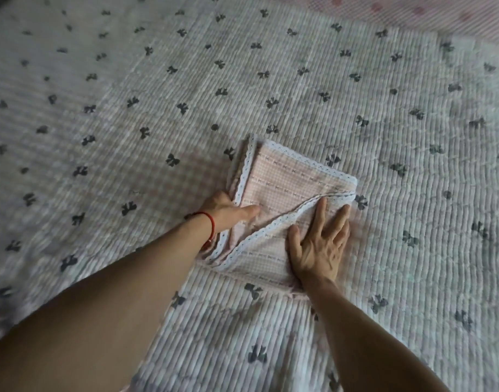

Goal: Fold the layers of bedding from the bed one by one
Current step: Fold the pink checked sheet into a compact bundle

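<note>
A bed (412,108) fills nearly the whole view, covered by a pale quilted spread (299,66) ribbed in fine rows and dotted with small dark bows. At the top right corner a pink sheet (440,12) with faint spots shows beyond the spread's edge. The light is soft and dim, without hard shadows.

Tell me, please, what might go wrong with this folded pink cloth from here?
1. The lace-trimmed flap lies diagonally across the folded pink gingham cloth, so pressing it flat may set a crooked crease.
2. The left hand grips only the stacked edges at the left side; lifting there could let the layers fan apart.
3. The right hand merely presses flat, so the cloth might slide on the ribbed bow-print quilt.
</note>
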The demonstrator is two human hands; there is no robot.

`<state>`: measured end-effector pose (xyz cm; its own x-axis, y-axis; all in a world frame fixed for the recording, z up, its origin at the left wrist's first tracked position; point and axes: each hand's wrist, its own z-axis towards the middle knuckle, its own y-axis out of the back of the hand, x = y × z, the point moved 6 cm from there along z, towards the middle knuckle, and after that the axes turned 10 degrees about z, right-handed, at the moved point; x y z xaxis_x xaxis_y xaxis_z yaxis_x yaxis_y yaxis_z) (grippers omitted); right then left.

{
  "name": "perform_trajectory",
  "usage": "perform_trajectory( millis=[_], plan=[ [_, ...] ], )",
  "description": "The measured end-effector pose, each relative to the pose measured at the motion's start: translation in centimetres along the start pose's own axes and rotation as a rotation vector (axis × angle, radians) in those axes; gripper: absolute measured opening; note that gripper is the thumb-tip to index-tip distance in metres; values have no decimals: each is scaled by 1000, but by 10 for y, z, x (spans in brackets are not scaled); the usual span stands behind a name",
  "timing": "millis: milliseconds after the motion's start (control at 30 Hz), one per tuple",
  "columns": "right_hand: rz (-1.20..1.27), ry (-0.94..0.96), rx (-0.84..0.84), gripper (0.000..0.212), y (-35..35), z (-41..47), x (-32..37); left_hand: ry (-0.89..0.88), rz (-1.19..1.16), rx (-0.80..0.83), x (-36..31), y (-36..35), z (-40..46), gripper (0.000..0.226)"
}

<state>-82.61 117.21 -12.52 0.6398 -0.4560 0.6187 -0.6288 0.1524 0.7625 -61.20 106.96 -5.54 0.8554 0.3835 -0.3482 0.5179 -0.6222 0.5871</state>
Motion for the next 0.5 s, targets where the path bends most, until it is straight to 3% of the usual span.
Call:
perform_trajectory(
  millis=[100, 167, 233, 300, 400, 433, 500],
  plan=[
    [269, 23, 181, 88, 27, -14, 3, -93, -72, -10, -15, 11, -62, 90],
    [675, -173, 297, 86, 56, -36, 2, -186, -156, -48, -21, 20, -119, 58],
    [885, -390, 455, 60, 86, -72, 13, -270, -241, -86, -16, 30, -185, 46],
    [941, -491, 643, 49, 108, -108, 39, -281, -368, -105, 5, 43, -249, 45],
    [1040, -433, 855, 56, 137, -158, 91, -227, -581, -201, 55, 65, -352, 48],
    [1043, -407, 915, 59, 145, -175, 118, -182, -657, -271, 81, 73, -393, 54],
    [985, -394, 987, 85, 152, -212, 149, -93, -789, -395, 130, 71, -458, 67]
  ],
)
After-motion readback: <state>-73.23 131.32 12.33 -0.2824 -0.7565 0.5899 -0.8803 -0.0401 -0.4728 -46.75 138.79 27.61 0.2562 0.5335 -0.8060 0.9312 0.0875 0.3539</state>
